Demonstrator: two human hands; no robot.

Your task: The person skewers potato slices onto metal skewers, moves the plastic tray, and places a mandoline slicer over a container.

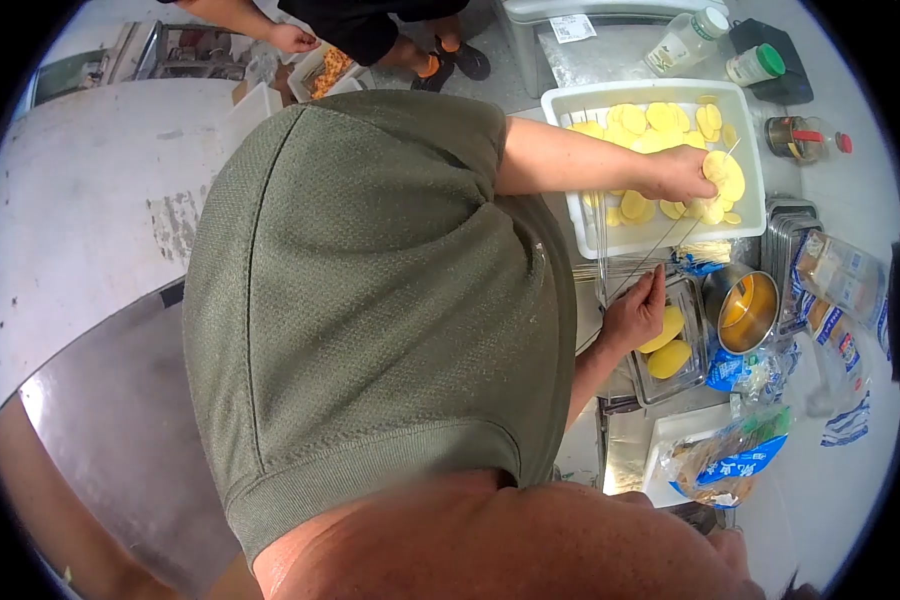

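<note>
Head camera: the left hand's (682, 174) fingers clamp potato slices (724, 178) over the left tub (756, 205), a skewer (735, 147) tip protruding (some look threaded). The right hand's (634, 312) fingers pinch together, apparently on the skewer. Most slices lie loose; peeled potatoes (668, 359) at right are uncut.

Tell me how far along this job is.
Done: many yellow slices lie cut in the white tray.

In hand: the left hand holds slices at a thin skewer, apparently threading; the right hand seems to steady a skewer.

Left, probably: the tray's loose slices, and the larger, whole-looking yellow pieces. I can't count finished skewers.
</note>
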